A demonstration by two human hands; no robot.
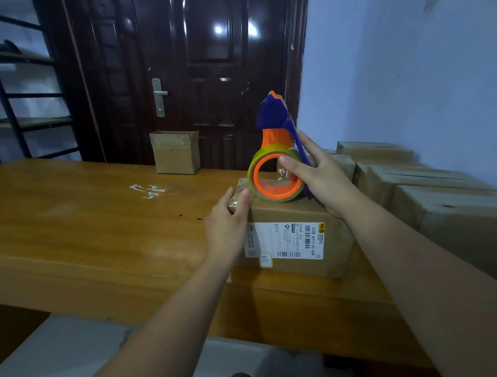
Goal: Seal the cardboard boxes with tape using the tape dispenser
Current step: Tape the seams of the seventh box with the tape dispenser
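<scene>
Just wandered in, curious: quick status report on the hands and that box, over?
Left hand flat, pressing top-left corner of box. Right hand gripping tape dispenser, roll at box top. More boxes stacked right, not in the way.

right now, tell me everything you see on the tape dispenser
The tape dispenser looks plastic: an orange ring and neck, a blue head on top, a blue handle along one side. A yellowish roll of tape sits round the ring. It stands upright, the roll seemingly resting on the cardboard box. The right hand grips it, thumb across the roll.
</scene>
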